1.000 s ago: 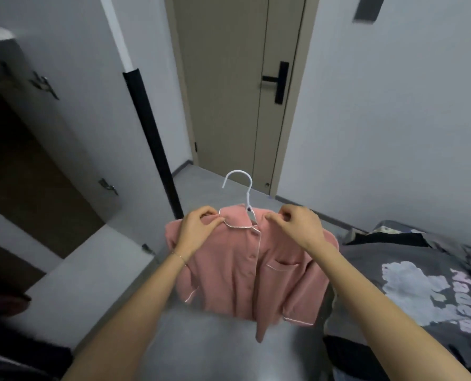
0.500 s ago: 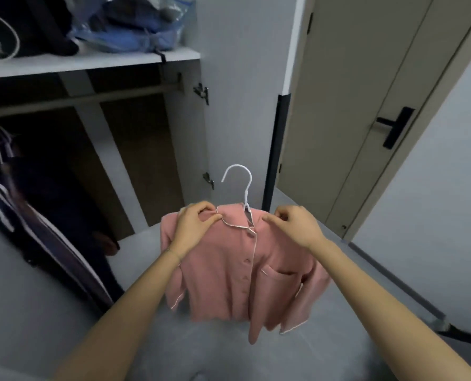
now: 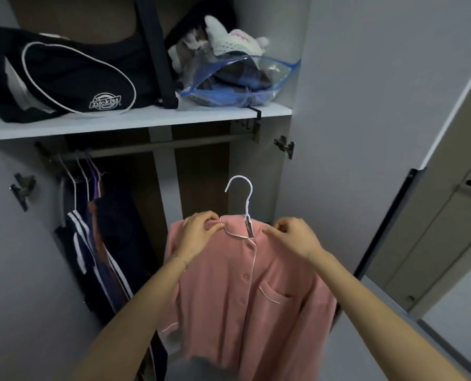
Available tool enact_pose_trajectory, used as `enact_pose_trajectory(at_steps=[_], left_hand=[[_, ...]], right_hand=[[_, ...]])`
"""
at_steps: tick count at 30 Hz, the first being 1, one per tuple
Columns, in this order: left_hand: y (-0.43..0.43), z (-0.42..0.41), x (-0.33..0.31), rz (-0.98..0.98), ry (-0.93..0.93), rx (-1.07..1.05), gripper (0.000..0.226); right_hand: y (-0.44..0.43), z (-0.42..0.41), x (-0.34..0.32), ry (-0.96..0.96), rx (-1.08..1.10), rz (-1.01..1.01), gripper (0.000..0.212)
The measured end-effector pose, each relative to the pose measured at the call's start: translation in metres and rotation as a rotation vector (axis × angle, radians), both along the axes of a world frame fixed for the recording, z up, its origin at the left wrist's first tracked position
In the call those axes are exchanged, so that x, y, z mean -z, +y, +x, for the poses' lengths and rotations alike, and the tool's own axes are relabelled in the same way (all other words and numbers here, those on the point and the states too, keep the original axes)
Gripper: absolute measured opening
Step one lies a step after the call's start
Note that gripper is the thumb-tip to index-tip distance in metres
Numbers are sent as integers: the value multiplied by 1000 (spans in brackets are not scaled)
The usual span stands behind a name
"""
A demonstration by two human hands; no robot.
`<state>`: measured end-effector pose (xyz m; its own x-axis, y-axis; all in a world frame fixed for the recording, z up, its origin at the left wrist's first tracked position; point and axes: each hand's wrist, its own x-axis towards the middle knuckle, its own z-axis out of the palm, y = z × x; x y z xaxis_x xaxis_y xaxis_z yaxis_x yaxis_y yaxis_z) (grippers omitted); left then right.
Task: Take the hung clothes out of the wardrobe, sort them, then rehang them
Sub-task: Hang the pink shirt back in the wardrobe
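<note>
Since a second ago the pink shirt has been carried from facing the room door to the open wardrobe. It is now held up below the rail, to the right of the dark clothes hanging there. It sits on a white hanger whose hook is free. The left hand and right hand each have a grip clamped on a shoulder beside the collar. Above, the shelf carries a black bag.

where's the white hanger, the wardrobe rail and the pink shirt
white hanger [image 3: 248,199], head view, on the neck just below its hook
wardrobe rail [image 3: 201,141], head view, on its bare right-hand stretch
pink shirt [image 3: 218,298], head view, on the front panel left of the buttons
</note>
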<state>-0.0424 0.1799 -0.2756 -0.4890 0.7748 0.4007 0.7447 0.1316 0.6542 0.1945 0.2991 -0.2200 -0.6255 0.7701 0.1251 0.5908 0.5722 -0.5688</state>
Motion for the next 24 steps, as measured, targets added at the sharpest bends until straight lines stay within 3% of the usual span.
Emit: enact_pose_trajectory(at_steps=[12,16,24], left_hand=[[55,-128,-14,-69,108,-117,15],[76,-151,-18,-92,45,-230,37],[107,-183,-19,-118,141,-333,59]], right_hand=[[44,-140,-2,89,44,14,23],[73,-177,-3,104,85,16,25],[152,-240,2,183,194,-50,29]])
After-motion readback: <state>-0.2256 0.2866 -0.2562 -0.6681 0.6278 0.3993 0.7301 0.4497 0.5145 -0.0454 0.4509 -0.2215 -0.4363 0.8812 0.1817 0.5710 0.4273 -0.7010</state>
